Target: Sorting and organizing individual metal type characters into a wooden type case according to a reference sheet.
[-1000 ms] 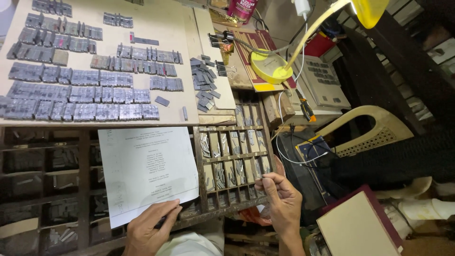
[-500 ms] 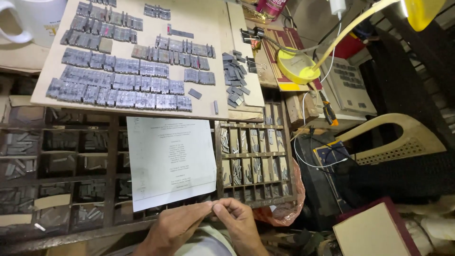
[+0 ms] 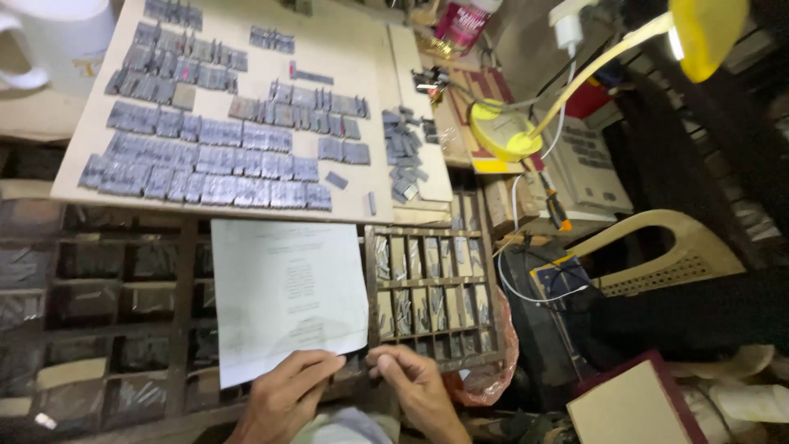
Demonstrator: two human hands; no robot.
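The left hand [image 3: 283,399] lies at the near edge of the scene, with its fingers [image 3: 316,366] stretched flat on the near right corner of a white printed sheet [image 3: 288,296], pressing it down rather than gripping it; the fingers are close together and not curled around anything. The right hand [image 3: 415,390] is just beside it on the right, and its fingertips [image 3: 386,359] are bent and brought together on the near rail of the wooden type case [image 3: 427,288]; whether they pinch some small piece there I cannot tell. The two hands are almost touching each other. The sheet rests on the type case, a little tilted, and it covers several compartments; to the right of it the narrow compartments hold thin grey metal pieces standing upright. On the left the case has wider, darker compartments. Farther away a pale board [image 3: 345,49] lies over the case, and on it many grey metal type blocks [image 3: 205,156] are arranged in rows, with a loose heap of such blocks [image 3: 403,156] near its right edge. To the far right stands a yellow desk lamp [image 3: 509,131], its shade reaching to the right corner. A white mug [image 3: 57,37] is at the far left, and a beige plastic chair [image 3: 666,255] stands at the right.
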